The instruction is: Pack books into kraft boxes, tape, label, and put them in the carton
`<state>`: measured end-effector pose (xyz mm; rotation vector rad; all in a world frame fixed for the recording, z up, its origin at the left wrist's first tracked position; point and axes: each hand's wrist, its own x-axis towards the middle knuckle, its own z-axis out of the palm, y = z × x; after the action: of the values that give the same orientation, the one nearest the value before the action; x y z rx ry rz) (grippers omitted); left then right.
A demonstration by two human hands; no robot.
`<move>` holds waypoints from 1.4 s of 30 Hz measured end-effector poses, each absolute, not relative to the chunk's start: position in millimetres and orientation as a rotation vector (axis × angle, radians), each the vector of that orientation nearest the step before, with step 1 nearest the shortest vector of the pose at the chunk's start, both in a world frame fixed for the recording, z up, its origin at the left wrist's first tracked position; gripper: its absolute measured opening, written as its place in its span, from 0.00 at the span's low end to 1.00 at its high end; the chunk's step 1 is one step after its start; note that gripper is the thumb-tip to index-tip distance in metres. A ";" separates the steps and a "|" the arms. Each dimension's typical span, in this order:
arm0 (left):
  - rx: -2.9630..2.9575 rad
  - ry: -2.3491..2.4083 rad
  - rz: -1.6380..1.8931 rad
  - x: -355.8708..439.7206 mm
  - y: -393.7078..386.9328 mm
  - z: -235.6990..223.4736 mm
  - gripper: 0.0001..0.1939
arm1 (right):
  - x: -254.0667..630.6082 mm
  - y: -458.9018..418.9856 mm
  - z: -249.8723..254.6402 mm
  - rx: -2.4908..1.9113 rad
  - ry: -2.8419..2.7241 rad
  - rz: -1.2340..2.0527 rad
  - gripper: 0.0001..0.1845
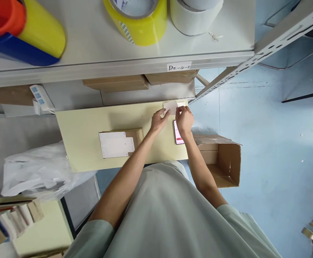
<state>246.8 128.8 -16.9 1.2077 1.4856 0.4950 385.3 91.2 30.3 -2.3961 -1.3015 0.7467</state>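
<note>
Near the far right corner of the pale yellow table (124, 120), a flat white card (171, 106) lies by my hands. My left hand (159, 120) is at its near left edge, thumb and fingers apart. My right hand (184, 120) is closed in a pinch at the card's right side, with a bit of white (182, 104) showing past the fingers. Whether this is one piece or two I cannot tell. Just under my right hand lies a phone (178, 134) with a lit pink screen. Left of my left forearm, white cards (114, 144) rest in a shallow cardboard box (137, 135).
Above the table runs a grey shelf (86, 39) bearing yellow tape (143, 30) and a white roll (192, 18). Its perforated post (253, 59) stands right. An open carton (227, 165) sits at right, plastic bags (38, 168) at left. Cardboard boxes (119, 82) are behind.
</note>
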 end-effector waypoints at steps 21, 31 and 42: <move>0.926 1.724 0.778 167.8 164.5 -30.3 0.25 | 367.0 160.3 -20.1 -2.111 -0.794 1.551 0.36; 0.981 1.717 0.723 162.8 170.7 -28.8 0.23 | 357.3 160.8 -48.9 -2.167 -0.669 1.554 0.37; 1.105 1.739 0.673 171.0 181.2 -18.7 0.18 | 358.5 155.6 -51.2 -2.113 -0.608 1.566 0.35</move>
<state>171.0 181.2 -18.7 1.1055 1.7391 0.6729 358.5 155.6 -51.2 -2.1129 -0.6076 1.5658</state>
